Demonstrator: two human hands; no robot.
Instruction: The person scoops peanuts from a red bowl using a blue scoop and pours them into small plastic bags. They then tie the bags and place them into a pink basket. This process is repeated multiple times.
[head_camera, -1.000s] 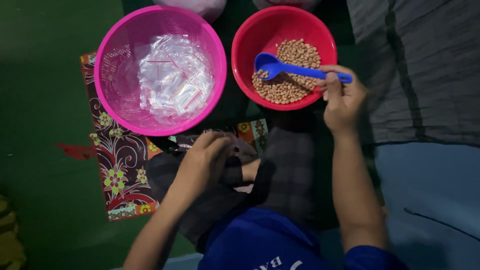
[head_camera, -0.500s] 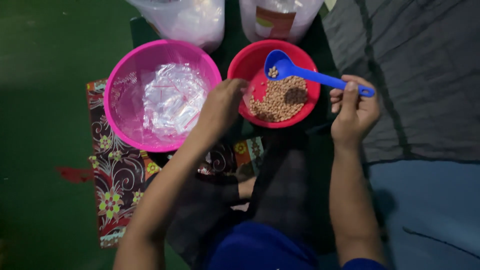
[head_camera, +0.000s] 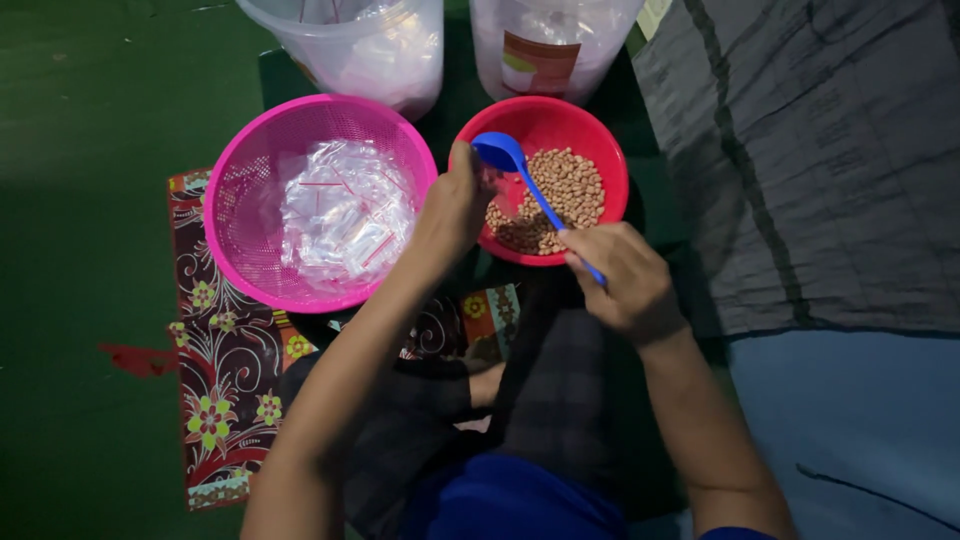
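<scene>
With the right hand (head_camera: 625, 280) closed around the blue spoon (head_camera: 520, 175) handle and the left hand (head_camera: 455, 205) pinching something unseen beside its scoop, peanuts (head_camera: 560, 195) might spill outside the red bowl (head_camera: 600, 145).

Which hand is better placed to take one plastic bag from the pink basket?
Probably the left hand: it is beside the pink basket of plastic bags, while the right hand holds the blue spoon.

You are looking at a round pink plastic basket (head_camera: 240, 200) holding clear plastic bags (head_camera: 340, 215), sitting on a floral-patterned mat (head_camera: 215, 400).
</scene>
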